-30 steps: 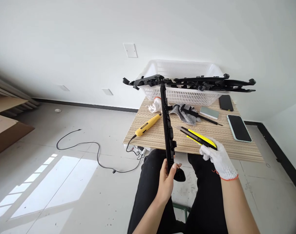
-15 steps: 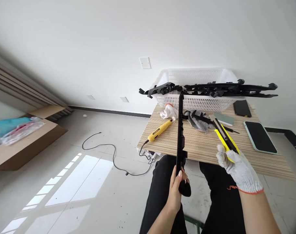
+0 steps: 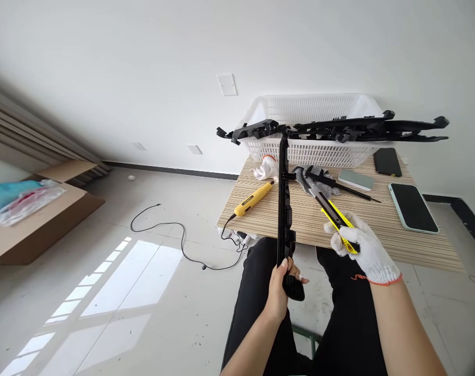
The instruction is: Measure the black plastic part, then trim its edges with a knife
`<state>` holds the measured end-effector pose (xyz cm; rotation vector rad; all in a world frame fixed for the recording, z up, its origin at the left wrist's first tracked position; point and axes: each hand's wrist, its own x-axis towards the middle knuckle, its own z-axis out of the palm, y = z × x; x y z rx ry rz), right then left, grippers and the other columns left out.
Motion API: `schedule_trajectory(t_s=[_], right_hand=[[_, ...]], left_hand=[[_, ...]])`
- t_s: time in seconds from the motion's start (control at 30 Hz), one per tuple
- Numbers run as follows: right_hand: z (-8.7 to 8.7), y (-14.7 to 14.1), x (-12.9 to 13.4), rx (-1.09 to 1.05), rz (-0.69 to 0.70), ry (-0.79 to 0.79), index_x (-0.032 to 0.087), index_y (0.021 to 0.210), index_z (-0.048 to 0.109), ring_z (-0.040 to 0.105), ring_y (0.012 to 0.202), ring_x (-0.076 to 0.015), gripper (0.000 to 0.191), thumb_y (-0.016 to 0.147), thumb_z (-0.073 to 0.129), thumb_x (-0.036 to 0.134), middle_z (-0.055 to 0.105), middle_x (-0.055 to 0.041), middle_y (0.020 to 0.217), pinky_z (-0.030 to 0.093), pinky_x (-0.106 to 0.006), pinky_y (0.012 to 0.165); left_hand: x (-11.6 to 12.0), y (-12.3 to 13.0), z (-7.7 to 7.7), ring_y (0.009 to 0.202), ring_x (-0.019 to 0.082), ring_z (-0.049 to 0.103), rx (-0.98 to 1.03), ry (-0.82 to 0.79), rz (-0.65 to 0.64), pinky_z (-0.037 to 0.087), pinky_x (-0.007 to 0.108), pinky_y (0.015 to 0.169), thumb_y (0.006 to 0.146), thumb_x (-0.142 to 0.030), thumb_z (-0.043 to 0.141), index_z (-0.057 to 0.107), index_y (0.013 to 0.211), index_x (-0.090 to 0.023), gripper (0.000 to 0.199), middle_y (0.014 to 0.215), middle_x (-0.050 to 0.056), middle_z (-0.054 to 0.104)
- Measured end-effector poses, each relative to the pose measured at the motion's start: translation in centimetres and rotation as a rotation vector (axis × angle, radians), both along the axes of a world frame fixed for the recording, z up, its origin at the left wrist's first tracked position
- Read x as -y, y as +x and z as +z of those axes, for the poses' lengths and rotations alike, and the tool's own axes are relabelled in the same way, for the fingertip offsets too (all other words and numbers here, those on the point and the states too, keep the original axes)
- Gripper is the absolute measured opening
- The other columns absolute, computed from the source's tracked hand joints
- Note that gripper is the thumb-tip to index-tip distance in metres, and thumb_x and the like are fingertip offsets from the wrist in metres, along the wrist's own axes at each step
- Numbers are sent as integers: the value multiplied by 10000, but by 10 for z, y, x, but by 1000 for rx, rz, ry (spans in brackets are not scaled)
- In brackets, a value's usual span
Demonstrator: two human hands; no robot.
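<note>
My bare left hand (image 3: 281, 284) grips the lower end of a long black plastic trim strip (image 3: 283, 209), held nearly upright with clips along its right side. Its top reaches the black plastic parts (image 3: 339, 128) lying across the white basket (image 3: 316, 102); whether they touch I cannot tell. In a white knit glove, my right hand (image 3: 360, 245) is wrapped around a yellow utility knife (image 3: 337, 216). The knife's tip points up and left toward the strip, apart from it. Behind the knife lies a grey cloth (image 3: 318, 183) with a black caliper-like tool (image 3: 327, 180) on it.
On the wooden table (image 3: 261, 214) are a yellow corded tool (image 3: 255, 199), a white glove (image 3: 266, 168), a grey-green flat box (image 3: 355, 179) and two phones, one a light-cased phone (image 3: 413, 208). A black cable (image 3: 182, 240) trails over the floor. A cardboard box (image 3: 45, 224) stands left.
My right hand has brought the utility knife left, closer to the strip, and tilted it further over. The left hand still holds the strip. The whole view has shifted slightly.
</note>
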<state>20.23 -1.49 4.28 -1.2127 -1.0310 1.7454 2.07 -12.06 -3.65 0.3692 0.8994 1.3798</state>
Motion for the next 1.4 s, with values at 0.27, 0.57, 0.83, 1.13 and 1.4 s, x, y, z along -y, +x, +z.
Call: schedule_trajectory(t_s=[0.27, 0.57, 0.83, 1.13, 1.4], right_hand=[[9, -10, 3, 177, 96, -49, 213, 915, 519, 423, 389, -61, 301, 830, 630, 480, 541, 40, 610, 253, -162, 350], [9, -17, 1, 273, 150, -122, 197, 927, 570, 555, 460, -99, 222, 840, 611, 397, 569, 19, 668, 277, -156, 353], [7, -16, 0, 285, 138, -123, 184, 912, 572, 555, 463, -97, 238, 841, 619, 406, 587, 7, 683, 282, -160, 358], [7, -19, -1, 273, 136, -125, 196, 863, 536, 529, 458, -87, 231, 835, 621, 409, 565, 20, 672, 265, -157, 370], [3, -17, 0, 283, 141, -91, 198, 872, 549, 535, 479, -92, 228, 844, 616, 415, 571, 12, 683, 279, -161, 376]], left_hand=[[0, -1, 3, 684, 162, 622, 5, -3, 28, 507, 263, 577, 828, -547, 647, 487, 748, -181, 407, 705, -21, 444], [1, -1, 3, 533, 139, 577, -24, -32, -3, 473, 277, 593, 852, -542, 611, 573, 918, -149, 400, 598, 9, 621], [0, -2, 0, 487, 100, 473, 13, 31, -17, 425, 265, 599, 900, -503, 565, 572, 872, -150, 353, 508, -70, 403], [-1, -1, 4, 481, 93, 390, 33, 57, -28, 414, 277, 597, 894, -473, 566, 531, 811, -170, 316, 499, -77, 347], [-1, -2, 3, 484, 91, 383, 27, 57, -37, 392, 270, 588, 904, -469, 558, 529, 818, -172, 310, 500, -77, 346]])
